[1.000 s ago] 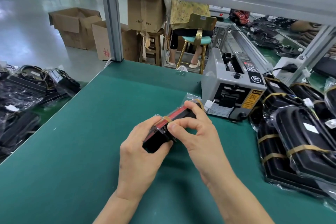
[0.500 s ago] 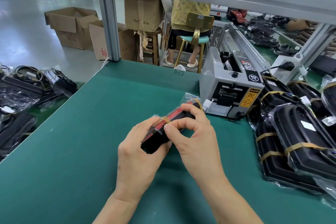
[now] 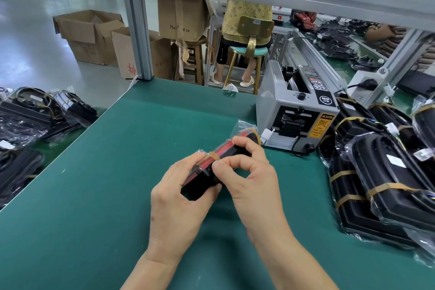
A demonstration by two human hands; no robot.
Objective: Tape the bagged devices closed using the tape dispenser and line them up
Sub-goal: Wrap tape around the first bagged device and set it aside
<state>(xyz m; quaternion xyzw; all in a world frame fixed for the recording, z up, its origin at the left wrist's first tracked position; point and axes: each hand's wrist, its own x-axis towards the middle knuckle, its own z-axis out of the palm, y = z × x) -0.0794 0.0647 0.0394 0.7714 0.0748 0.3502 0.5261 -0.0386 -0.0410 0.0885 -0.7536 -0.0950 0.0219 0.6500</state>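
Little has shifted: both hands, left hand (image 3: 179,198) and right hand (image 3: 251,183), still grip the bagged device (image 3: 221,160), fingers pressing tan tape (image 3: 214,156); careless rubbing could crease it.

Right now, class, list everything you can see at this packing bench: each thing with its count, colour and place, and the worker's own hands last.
bagged device: one, black and red in clear plastic, held above the mat's middle
tape strip: one, tan, wrapped around the bagged device
tape dispenser: one, grey, far right of the mat
taped devices: several, black with tan bands, piled at right
loose bagged parts: a heap, black, at left
mat: one, green, covering the bench
cardboard boxes: several, brown, on the floor beyond
left hand: grips the device from below
right hand: pinches the device at the tape strip
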